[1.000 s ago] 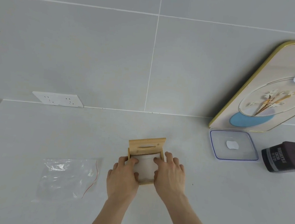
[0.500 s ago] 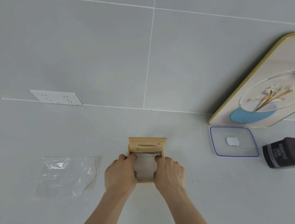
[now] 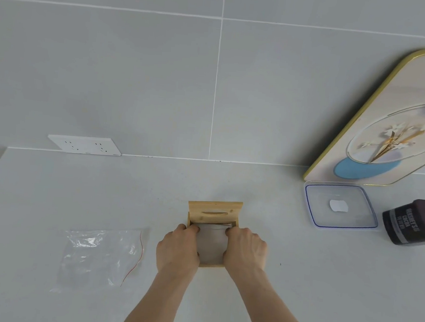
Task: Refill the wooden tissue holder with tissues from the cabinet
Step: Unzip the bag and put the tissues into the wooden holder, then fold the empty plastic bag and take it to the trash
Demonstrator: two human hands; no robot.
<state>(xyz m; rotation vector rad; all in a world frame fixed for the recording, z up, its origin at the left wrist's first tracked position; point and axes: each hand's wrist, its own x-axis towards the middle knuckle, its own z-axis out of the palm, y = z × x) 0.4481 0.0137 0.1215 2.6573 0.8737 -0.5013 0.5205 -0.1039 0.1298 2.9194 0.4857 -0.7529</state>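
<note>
A small wooden tissue holder [image 3: 214,211] stands on the pale counter [image 3: 50,185] near the middle, its slotted lid tipped up at the far side. A stack of white tissues [image 3: 210,245] lies inside the open box. My left hand [image 3: 178,247] rests on the box's left side and my right hand [image 3: 246,249] on its right side. The fingertips of both curl over the far corners of the tissues, pressing on them. The box's side walls are hidden under my hands.
A crumpled clear plastic bag [image 3: 100,256] with a red strip lies to the left. At the right are a clear lid with a blue rim [image 3: 341,206], a dark cocoa tin [image 3: 415,222] on its side and a gold-framed picture [image 3: 394,123] leaning on the tiled wall. A white socket plate [image 3: 84,145] sits at the wall.
Both hands have slid forward along the tissues, fingers curling in from flat to bent at the far corners. The tissues sit lower in the box.
</note>
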